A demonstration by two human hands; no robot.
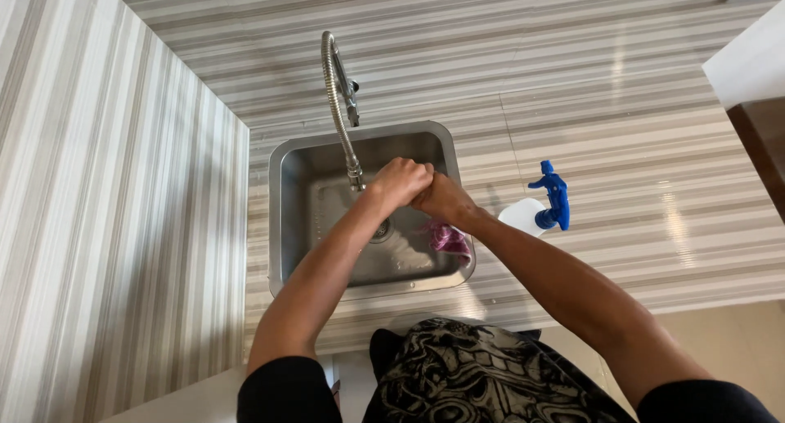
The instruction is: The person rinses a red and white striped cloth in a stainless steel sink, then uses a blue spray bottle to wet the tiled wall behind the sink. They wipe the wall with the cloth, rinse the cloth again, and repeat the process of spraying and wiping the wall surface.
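Observation:
Both my hands meet over a square steel sink. My left hand is a closed fist, pressed against my right hand, whose fingers are also closed. Whether anything is held between them is hidden. A purple cloth lies in the basin just below my right wrist. The tall coiled-spring faucet arches above the sink, its base right beside my left hand.
A white spray bottle with a blue trigger head stands on the striped counter to the right of the sink. A striped wall rises on the left. A dark wooden surface sits at the far right.

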